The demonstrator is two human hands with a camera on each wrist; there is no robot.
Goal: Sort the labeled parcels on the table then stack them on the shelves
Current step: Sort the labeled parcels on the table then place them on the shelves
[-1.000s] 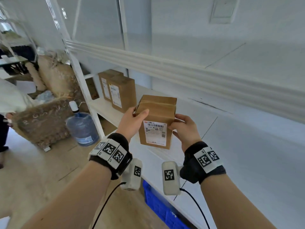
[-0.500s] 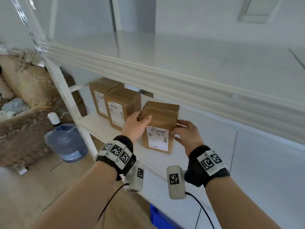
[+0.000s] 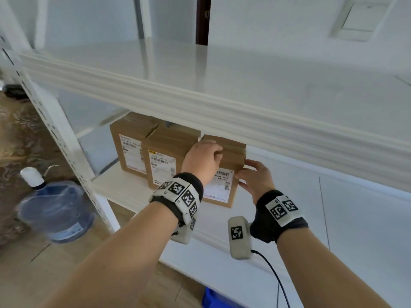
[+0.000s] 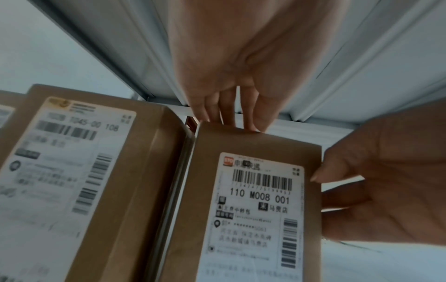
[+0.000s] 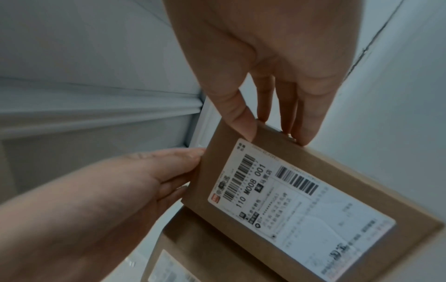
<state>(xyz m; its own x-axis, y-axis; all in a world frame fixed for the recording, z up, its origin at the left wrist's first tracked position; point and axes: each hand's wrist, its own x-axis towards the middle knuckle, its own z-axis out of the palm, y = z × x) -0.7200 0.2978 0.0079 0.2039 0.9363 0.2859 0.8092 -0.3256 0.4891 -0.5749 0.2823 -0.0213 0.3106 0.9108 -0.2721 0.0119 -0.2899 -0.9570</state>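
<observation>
The brown parcel point(image 3: 231, 158) labelled 110 M008 001 stands upright on the middle shelf point(image 3: 124, 192), close beside the right one of two labelled parcels point(image 3: 165, 161); the other point(image 3: 127, 147) is further left. My left hand point(image 3: 211, 152) curls over its top left corner. My right hand point(image 3: 246, 172) pinches its right edge, thumb on the front face. In the left wrist view a narrow gap separates the held parcel point(image 4: 253, 209) from its neighbour point(image 4: 84, 171). The right wrist view shows the parcel point(image 5: 301, 200) and my right hand's fingers point(image 5: 287, 118) along its side.
The upper shelf's thick white rim point(image 3: 222, 116) hangs just above the parcels. A white perforated post point(image 3: 66, 138) stands at the left, a blue water bottle point(image 3: 53, 210) on the floor beside it. A blue crate point(image 3: 213, 298) sits below. Bare shelf board point(image 3: 333, 218) extends to the right.
Both hands have carried the parcel forward and down from in front of the shelf to under the upper board, beside the second parcel. The left hand has shifted onto its top.
</observation>
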